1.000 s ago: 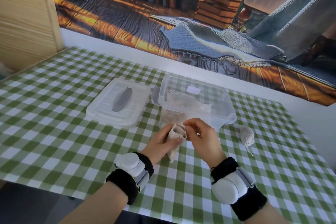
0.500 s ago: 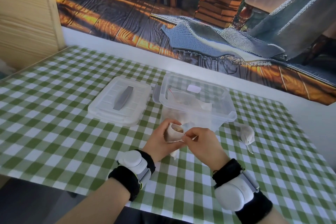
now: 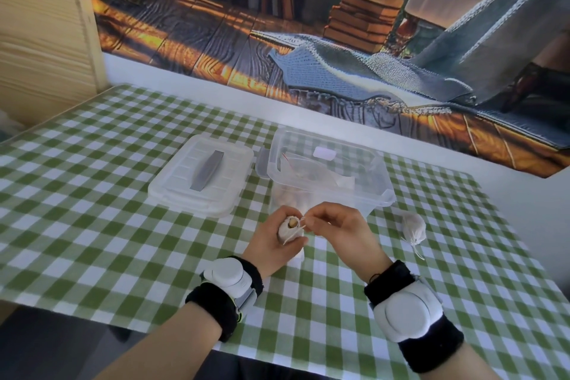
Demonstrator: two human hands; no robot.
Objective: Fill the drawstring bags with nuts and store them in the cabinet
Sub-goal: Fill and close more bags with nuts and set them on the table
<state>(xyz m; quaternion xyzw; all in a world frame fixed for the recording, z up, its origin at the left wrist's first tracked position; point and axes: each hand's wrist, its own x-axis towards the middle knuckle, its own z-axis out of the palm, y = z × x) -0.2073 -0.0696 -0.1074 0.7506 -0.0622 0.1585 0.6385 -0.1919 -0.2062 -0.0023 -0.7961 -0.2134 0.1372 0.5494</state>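
Holding the little drawstring bag (image 3: 290, 230) upright, the left hand (image 3: 271, 244) is wrapped around its sides, with the open mouth facing up. Something brown, likely a nut (image 3: 292, 222), shows in the mouth. The right hand (image 3: 342, 231) sits just beside the bag on its right. Its fingertips are pinched on the thin string (image 3: 303, 222) that runs from the mouth. So the string goes sideways to the right, across the bag's tall shape, and I think the next pull should go that way to close it. Both hands hang just above the table (image 3: 92, 225), in front of the clear box (image 3: 330, 173). A second bag (image 3: 415, 227), tied shut, lies on the table to the right, apart from the hands.
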